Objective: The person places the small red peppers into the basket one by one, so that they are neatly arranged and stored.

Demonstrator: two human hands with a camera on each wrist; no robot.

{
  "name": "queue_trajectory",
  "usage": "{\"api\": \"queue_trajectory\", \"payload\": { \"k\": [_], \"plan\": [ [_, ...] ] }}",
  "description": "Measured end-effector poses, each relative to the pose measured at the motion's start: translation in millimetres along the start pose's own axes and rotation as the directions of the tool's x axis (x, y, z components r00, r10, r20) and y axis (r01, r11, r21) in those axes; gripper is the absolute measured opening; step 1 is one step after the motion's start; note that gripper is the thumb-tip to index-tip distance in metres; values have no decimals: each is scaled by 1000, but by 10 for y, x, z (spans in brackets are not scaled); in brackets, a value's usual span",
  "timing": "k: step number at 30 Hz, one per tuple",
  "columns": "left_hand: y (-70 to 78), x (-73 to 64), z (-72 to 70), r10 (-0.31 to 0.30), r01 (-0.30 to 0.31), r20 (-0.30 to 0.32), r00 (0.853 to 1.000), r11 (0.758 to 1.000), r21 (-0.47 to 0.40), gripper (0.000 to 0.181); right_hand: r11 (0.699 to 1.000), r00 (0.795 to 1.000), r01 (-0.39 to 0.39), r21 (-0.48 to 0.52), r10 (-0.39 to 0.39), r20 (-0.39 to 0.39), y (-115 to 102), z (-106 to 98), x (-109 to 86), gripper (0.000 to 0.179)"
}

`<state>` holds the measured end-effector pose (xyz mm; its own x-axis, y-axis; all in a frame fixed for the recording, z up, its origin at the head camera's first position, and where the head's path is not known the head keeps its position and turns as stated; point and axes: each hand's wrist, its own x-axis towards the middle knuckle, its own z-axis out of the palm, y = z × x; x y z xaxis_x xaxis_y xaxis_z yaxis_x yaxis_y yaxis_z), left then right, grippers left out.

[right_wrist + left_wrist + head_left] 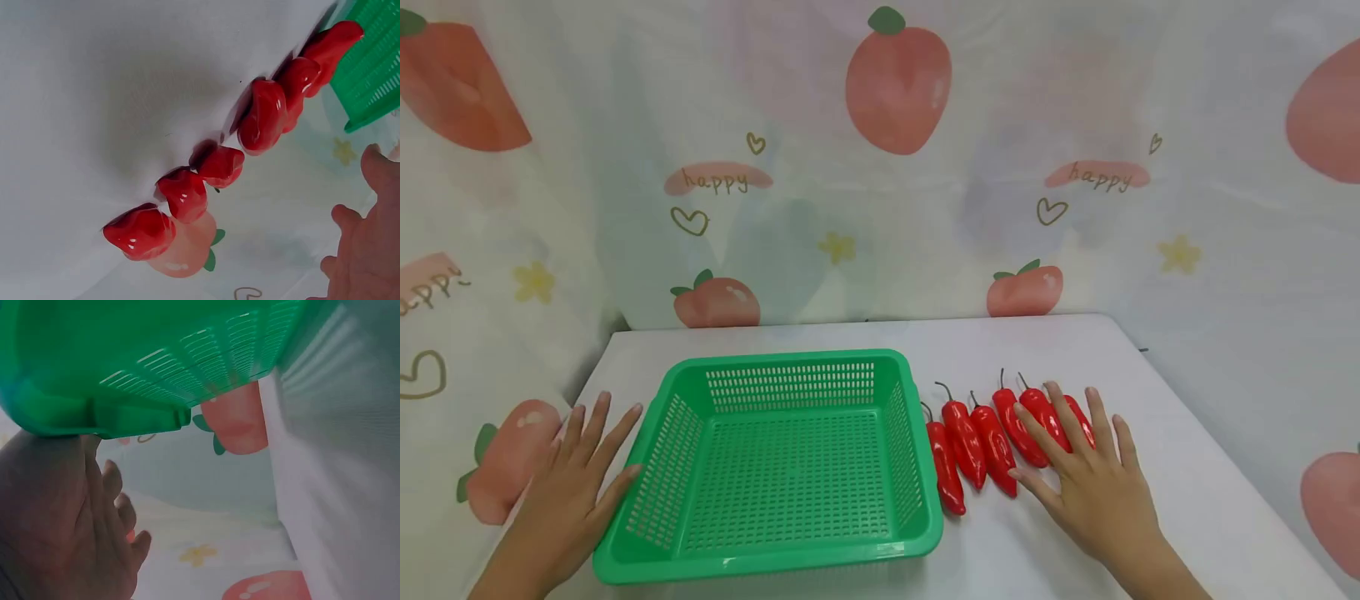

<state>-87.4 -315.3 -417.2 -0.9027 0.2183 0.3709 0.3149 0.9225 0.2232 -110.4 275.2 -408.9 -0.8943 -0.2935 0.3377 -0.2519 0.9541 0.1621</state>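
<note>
One green basket; six red peppers lie on the table to its right. Two hands, both spread: left hand at the basket's left rim, right hand near the peppers.

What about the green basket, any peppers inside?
No, the red peppers lie on the table beside the green basket, whose floor shows bare.

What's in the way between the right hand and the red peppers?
Nothing that I can see. The right hand has its fingers spread, and the right wrist view shows a clear gap between them and the red peppers. The green basket stands beside the peppers, on their left, so it isn't blocking.
</note>
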Motion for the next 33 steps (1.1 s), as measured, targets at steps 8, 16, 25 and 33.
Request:
{"api": "queue_trajectory", "payload": {
  "k": [8,16,25,33],
  "plan": [
    [-11,46,-3,-46,86,129,991,941,-328,67,1000,1000,-19,5,19,20,180,9,106,96],
    [-40,90,47,-16,115,185,983,832,-542,63,996,986,-81,25,76,147,391,112,121,87],
    [-164,71,182,-24,242,301,953,657,-714,56,961,941,-171,217,94,324,599,225,223,76],
    [-128,61,227,-38,292,332,942,577,-763,53,682,826,-413,604,1,564,875,340,336,78]
  ]
}}
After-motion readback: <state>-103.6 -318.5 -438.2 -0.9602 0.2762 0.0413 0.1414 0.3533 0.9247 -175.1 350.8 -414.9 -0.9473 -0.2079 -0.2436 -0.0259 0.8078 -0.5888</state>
